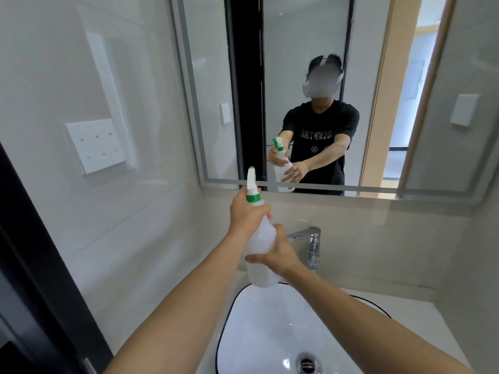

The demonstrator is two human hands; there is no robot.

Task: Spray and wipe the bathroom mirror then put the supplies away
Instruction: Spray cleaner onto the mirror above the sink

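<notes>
A white spray bottle (261, 245) with a green collar and a green-tipped nozzle is held up in front of the lower edge of the wall mirror (302, 44), nozzle pointing towards the glass. My left hand (247, 211) grips the bottle's neck just under the trigger head. My right hand (279, 255) wraps around the bottle's lower body from the right. The mirror shows my reflection holding the same bottle. No cloth is in view.
A white basin with a black rim (270, 333) sits below the bottle, its drain at the bottom. A chrome tap (310, 244) stands behind it on the right. A white socket plate (95, 145) is on the left wall. A dark door frame (40, 238) runs down the left.
</notes>
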